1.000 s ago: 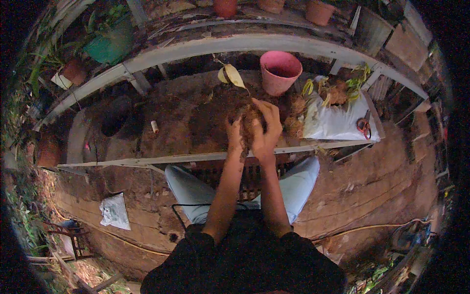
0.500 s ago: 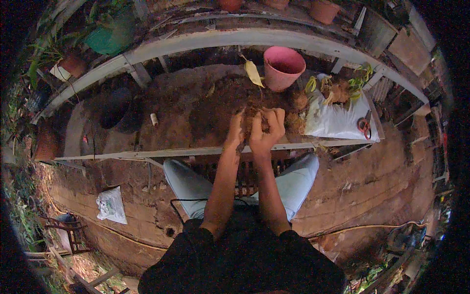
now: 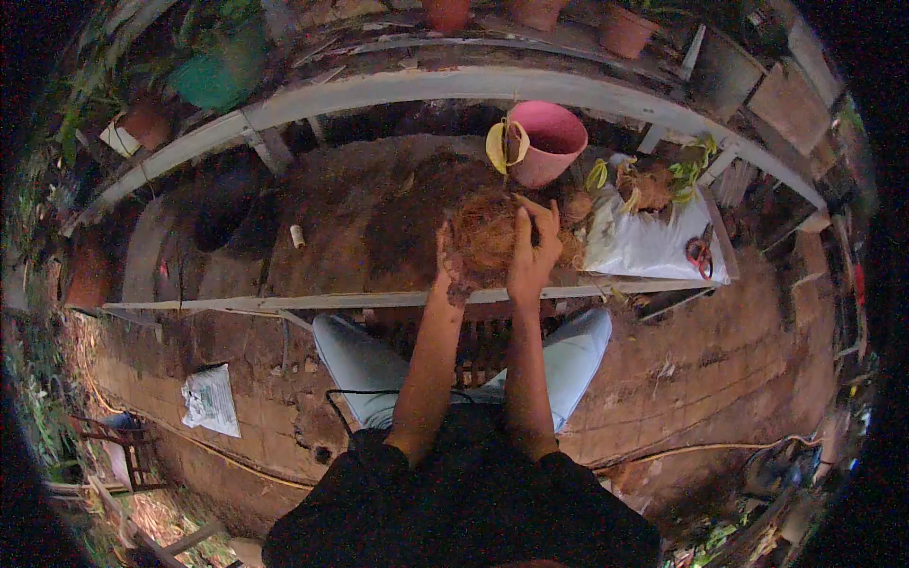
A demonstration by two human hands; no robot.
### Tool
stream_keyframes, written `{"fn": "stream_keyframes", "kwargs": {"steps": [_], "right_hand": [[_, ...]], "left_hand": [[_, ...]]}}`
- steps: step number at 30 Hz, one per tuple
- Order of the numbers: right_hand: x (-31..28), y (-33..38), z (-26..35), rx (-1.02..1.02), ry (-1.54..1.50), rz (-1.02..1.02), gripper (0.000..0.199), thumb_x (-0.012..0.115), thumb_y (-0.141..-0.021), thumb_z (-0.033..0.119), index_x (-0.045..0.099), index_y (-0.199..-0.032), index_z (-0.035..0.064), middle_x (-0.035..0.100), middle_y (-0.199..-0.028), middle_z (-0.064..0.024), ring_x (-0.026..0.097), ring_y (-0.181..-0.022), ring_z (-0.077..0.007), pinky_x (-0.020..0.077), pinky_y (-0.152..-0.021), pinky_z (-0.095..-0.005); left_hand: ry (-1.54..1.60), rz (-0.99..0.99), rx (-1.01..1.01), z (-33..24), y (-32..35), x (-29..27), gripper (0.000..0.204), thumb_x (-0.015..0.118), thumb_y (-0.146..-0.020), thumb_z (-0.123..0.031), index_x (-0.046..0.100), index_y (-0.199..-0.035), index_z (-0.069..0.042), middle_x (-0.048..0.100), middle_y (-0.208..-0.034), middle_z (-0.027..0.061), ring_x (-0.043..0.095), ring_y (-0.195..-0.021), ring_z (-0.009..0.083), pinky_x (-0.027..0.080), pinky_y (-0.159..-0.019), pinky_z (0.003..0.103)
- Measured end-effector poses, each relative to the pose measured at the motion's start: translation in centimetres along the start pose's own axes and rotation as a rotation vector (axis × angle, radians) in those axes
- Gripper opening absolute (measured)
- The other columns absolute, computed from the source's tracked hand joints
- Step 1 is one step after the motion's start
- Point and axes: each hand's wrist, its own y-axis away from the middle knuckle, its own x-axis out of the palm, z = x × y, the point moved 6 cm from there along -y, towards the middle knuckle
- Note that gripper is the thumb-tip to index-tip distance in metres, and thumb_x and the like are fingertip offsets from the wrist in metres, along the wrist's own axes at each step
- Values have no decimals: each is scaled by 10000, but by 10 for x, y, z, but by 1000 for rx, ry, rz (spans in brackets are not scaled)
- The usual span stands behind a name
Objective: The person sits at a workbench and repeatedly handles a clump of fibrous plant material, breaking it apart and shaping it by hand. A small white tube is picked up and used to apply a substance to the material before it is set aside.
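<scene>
Coconut-fibre clump [image 3: 485, 237] sits between our two hands, right at the near edge of the tabletop [image 3: 284, 305]. We've got our left hand [image 3: 449, 270] cupped against its left side, palm pressed to the fibres, and our right hand [image 3: 530, 251] wrapped over its right side, fingers curled on top, so the grip is a two-handed squeeze on the clump. Soil [image 3: 398, 208] lies spread dark across the tabletop just behind and left of it. Beyond the clump, a pink pot [image 3: 549, 142] stands upright, with a yellowed leaf [image 3: 500, 144] hanging over its near rim. To our right, a white bag [image 3: 649, 244] lies flat, carrying a rooted plant [image 3: 649, 182] at its far end and red scissors [image 3: 701, 254] near its right edge. Terracotta pots [image 3: 625, 28] line the far ledge.
</scene>
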Motion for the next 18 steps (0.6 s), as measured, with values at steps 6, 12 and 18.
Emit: {"fn": "stream_keyframes", "kwargs": {"steps": [6, 12, 18], "right_hand": [[18, 9, 36, 7, -72, -56, 207, 615, -836, 94, 663, -1024, 24, 598, -1094, -150, 568, -984, -255, 416, -929, -371], [-6, 13, 12, 46, -110, -198, 92, 664, -774, 36, 582, -755, -4, 573, -811, -104, 553, -706, -221, 435, -635, -319], [-23, -2, 20, 79, -172, -123, 84, 627, -790, 2, 563, -748, -33, 551, -797, -92, 500, -756, -177, 393, -687, -286]], "left_hand": [[-253, -74, 226, -19, 2, -9, 364, 480, -939, -303, 551, -1201, -60, 612, -1099, 84, 615, -933, 218, 520, -813, 368], [-557, 69, 352, 4, 2, 18, 313, 597, -903, -188, 555, -1156, -7, 610, -1051, 92, 613, -907, 183, 522, -779, 318], [-342, -63, 197, -10, 40, 69, 390, 480, -959, -346, 606, -1152, -31, 641, -1080, 61, 617, -947, 170, 500, -824, 302]]}}
